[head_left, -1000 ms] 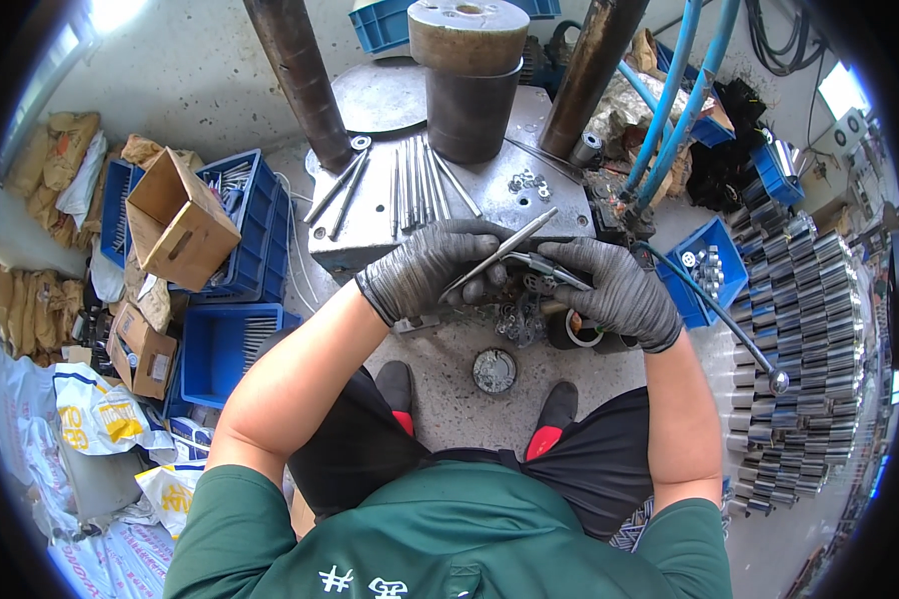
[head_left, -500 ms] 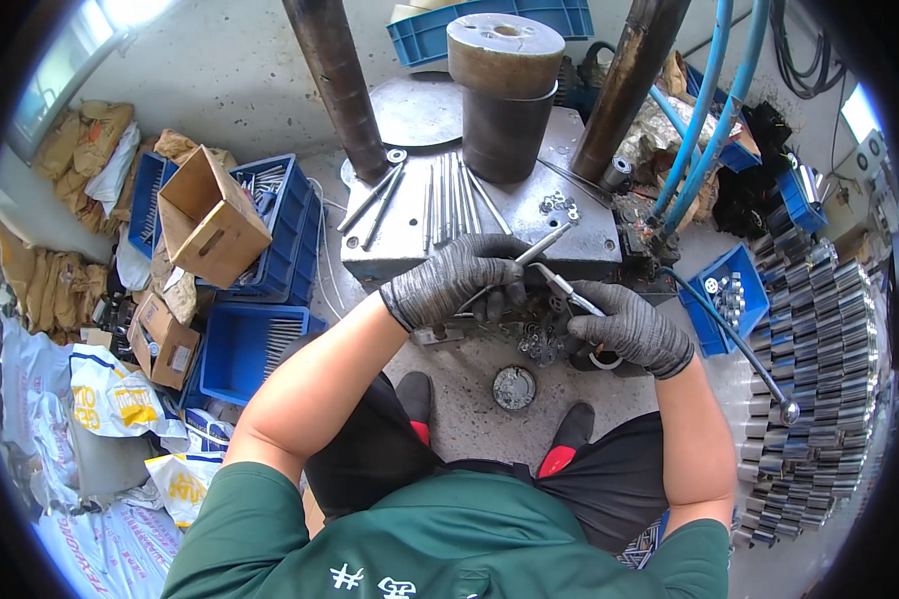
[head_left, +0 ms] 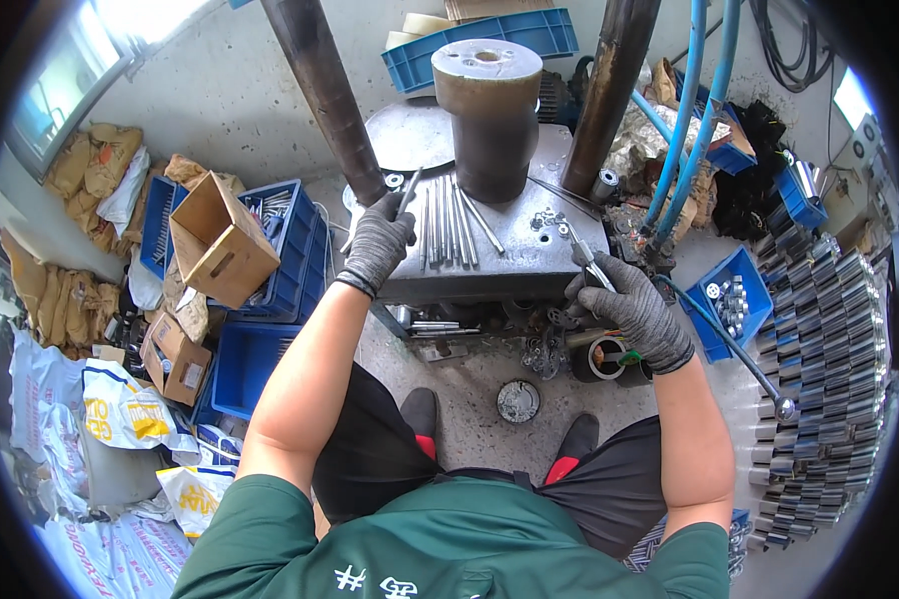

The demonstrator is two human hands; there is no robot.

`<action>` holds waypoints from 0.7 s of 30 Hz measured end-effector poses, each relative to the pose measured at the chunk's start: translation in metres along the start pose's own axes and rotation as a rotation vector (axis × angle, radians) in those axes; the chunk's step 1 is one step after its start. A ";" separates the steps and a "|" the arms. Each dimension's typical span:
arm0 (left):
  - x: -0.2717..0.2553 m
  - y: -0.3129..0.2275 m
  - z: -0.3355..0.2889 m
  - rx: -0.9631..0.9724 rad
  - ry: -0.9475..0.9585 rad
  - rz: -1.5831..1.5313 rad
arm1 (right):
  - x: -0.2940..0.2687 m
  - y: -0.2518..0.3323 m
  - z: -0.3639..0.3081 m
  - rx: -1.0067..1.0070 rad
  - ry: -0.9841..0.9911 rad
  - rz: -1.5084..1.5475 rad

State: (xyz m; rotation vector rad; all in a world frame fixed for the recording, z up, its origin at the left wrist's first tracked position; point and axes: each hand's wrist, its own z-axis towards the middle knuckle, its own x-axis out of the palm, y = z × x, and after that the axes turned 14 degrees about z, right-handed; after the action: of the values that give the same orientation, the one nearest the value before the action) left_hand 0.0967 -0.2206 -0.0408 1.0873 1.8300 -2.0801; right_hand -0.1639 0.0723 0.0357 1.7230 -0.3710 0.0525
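Gloved in grey, my left hand (head_left: pixel 380 242) is closed around a metal rod (head_left: pixel 411 190) at the left side of the steel press bed (head_left: pixel 514 262). The rod slants up, its far end near a small ring (head_left: pixel 395 182). Just right of it, several thin metal rods (head_left: pixel 448 225) lie side by side on the bed. My right hand (head_left: pixel 631 311), also gloved, grips a slim pointed metal tool (head_left: pixel 587 262) over the bed's front right corner; its exact kind is unclear. Beyond the tool's tip lie small metal rings (head_left: pixel 547 220).
A heavy steel cylinder (head_left: pixel 487 110) stands on the bed between two thick columns (head_left: pixel 327 95). Blue hoses (head_left: pixel 685 120) hang at right. A blue bin of parts (head_left: pixel 731 299) and stacked metal cylinders (head_left: pixel 819 389) stand right; blue crates (head_left: pixel 295 250) stand left. A round tin (head_left: pixel 517 400) sits between my feet.
My left hand has moved left and away from me with the rod, parting from my right hand. The tool in my right hand now points more upward, and my view has shifted slightly.
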 end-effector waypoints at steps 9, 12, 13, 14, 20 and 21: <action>-0.005 0.003 -0.004 0.305 -0.127 0.802 | -0.005 -0.001 0.010 -0.002 -0.080 -0.137; -0.004 -0.003 -0.008 0.247 -0.134 1.004 | -0.014 -0.008 0.016 -0.087 -0.043 -0.201; -0.006 -0.003 -0.008 0.244 -0.136 1.031 | -0.013 -0.008 0.016 -0.085 -0.058 -0.193; -0.008 -0.003 -0.007 0.241 -0.137 1.058 | -0.013 -0.008 0.016 -0.083 -0.073 -0.185; -0.006 0.003 -0.004 0.300 -0.276 0.986 | -0.028 -0.025 0.025 -0.291 -0.129 -0.625; -0.005 0.003 -0.002 0.311 -0.283 0.936 | -0.029 -0.026 0.029 -0.292 -0.175 -0.724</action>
State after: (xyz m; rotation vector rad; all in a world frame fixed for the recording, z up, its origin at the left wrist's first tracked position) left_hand 0.1027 -0.2209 -0.0404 1.2816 0.6447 -1.7864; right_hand -0.1892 0.0546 -0.0017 1.4850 0.1310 -0.6500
